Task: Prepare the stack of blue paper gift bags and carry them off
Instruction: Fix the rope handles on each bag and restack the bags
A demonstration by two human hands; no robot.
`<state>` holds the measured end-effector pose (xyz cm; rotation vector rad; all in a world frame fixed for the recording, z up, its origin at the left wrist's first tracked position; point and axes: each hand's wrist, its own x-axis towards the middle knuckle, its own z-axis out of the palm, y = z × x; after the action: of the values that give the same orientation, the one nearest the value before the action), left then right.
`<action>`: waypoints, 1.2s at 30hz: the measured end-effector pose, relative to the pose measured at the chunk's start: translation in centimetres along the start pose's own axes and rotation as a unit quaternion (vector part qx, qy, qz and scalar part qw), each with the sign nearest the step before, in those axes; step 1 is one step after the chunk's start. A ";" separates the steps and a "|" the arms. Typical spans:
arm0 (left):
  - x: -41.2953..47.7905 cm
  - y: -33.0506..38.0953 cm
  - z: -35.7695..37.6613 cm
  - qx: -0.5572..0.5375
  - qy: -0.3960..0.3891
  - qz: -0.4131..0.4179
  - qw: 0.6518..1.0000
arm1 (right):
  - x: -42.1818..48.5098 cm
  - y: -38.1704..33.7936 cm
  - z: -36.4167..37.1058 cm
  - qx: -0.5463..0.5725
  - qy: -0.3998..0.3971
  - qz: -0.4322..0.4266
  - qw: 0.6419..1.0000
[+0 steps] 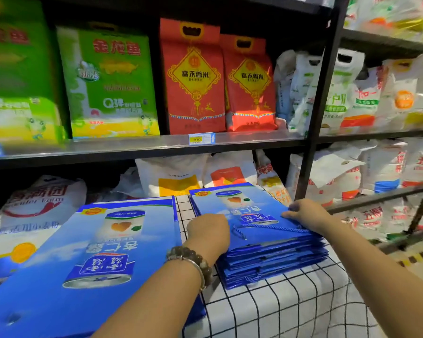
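A stack of flat blue paper gift bags (266, 254) with a can picture and blue cord handles lies on a white cloth with a black grid (291, 306). My left hand (209, 230), with a bead bracelet on its wrist, presses on the stack's left edge, fingers curled down over it. At the stack's right edge rests my right hand (307, 213), whose fingers grip the top bags. A second, larger pile of the same blue bags (88, 264) lies to the left, partly under my left forearm.
Black metal shelves (156, 145) stand right behind the cloth-covered surface, holding green, red and white rice sacks. A black upright post (320, 106) rises just beyond my right hand. Floor with yellow-black tape (418, 257) shows at the right.
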<state>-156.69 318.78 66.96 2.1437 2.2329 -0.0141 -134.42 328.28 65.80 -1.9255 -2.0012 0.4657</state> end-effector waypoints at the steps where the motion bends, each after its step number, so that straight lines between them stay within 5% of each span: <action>1: -0.4 0.3 -0.7 0.042 0.009 0.008 0.999 | 0.3 -0.1 -0.3 -0.012 0.001 -0.004 1.000; 7: -1.9 5.5 -2.4 0.068 0.025 0.063 0.995 | 1.1 -2.8 -1.1 -0.051 0.032 -0.080 0.995; 13: -1.8 6.1 3.6 -0.082 0.004 -0.010 0.997 | 1.1 -2.9 2.5 -0.090 -0.134 -0.090 0.983; 18: -1.3 5.8 4.7 -0.073 0.018 -0.006 0.997 | 1.4 -3.0 3.6 -0.131 -0.210 -0.055 0.967; 25: -0.3 6.2 4.9 -0.065 0.009 -0.004 0.998 | 3.2 -2.3 4.9 -0.137 -0.231 -0.041 0.963; 31: -0.6 5.9 4.9 -0.082 0.002 0.001 0.997 | 1.6 -2.8 4.2 -0.150 -0.160 -0.069 0.973; 36: -2.9 5.8 3.7 -0.047 0.045 0.020 0.998 | -1.5 -4.5 2.4 -0.204 0.113 -0.175 0.957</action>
<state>-150.70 315.94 63.52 2.1794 2.1895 0.1872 -139.44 326.59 65.70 -1.6741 -2.3410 -0.2675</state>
